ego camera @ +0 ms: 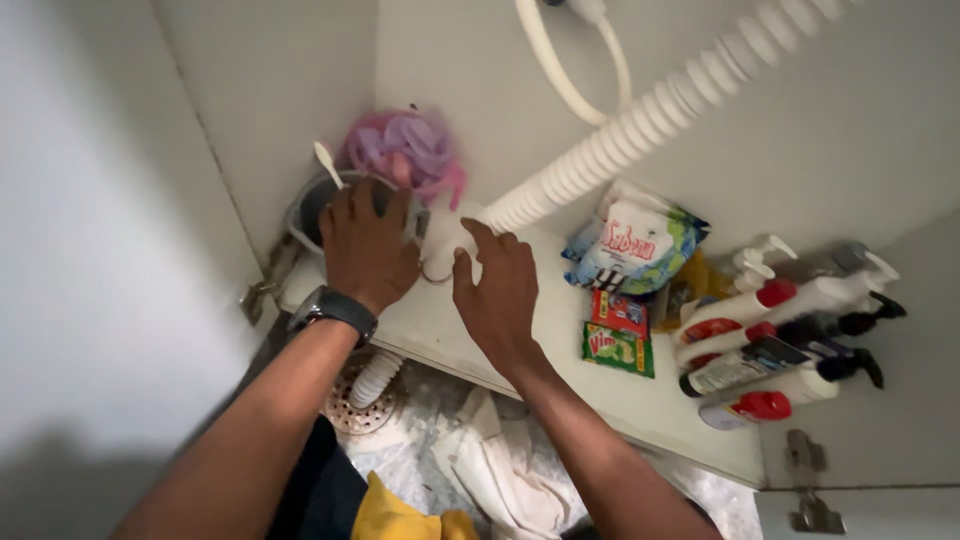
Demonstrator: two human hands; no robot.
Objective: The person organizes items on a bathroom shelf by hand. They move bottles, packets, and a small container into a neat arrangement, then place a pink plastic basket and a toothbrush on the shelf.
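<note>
**Both hands at the pipe joint inside a white cupboard**

A white shelf (560,370) is seen running across a white cupboard, with a floor drain (352,405) and crumpled white cloth (500,470) below its front edge. A corrugated white hose (640,125) is led down from the upper right to a white pipe joint (443,245) standing on the shelf near the back left corner. The left hand (365,245), a dark watch (335,308) on its wrist, is laid flat over the rim of a grey pot (310,205), its fingers spread and closed on nothing. The right hand (498,290) is set just beside the joint, its fingers loosely extended and touching the fitting; a firm hold cannot be told. A pink and purple bath sponge (405,150) is lodged behind the pot. Packets (630,245) and spray bottles (780,335) are laid to the right.
</note>
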